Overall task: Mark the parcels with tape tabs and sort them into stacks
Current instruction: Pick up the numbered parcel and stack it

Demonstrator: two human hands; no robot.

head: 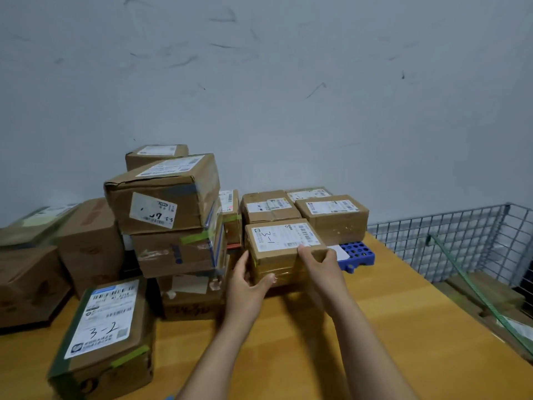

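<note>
Lying in the wire-mesh basket [461, 235] at right: brown cardboard [503, 294], a green cord [473, 287]. Sitting on the wooden table [375, 327], label up, handwriting sideways, long axis unclear: boxy, tape-glossed cardboard parcel marked 3-1 [284, 249], gripped by left hand [248, 281] and right hand [320, 262], fingers [245, 256] curled round its sides, thumbs pressing.

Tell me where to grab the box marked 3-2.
Take the box marked 3-2 by its left and right walls, one hand each, reaching from the near side. It lies label-up with bare table either side; stacked boxes crowd its far end.
</note>
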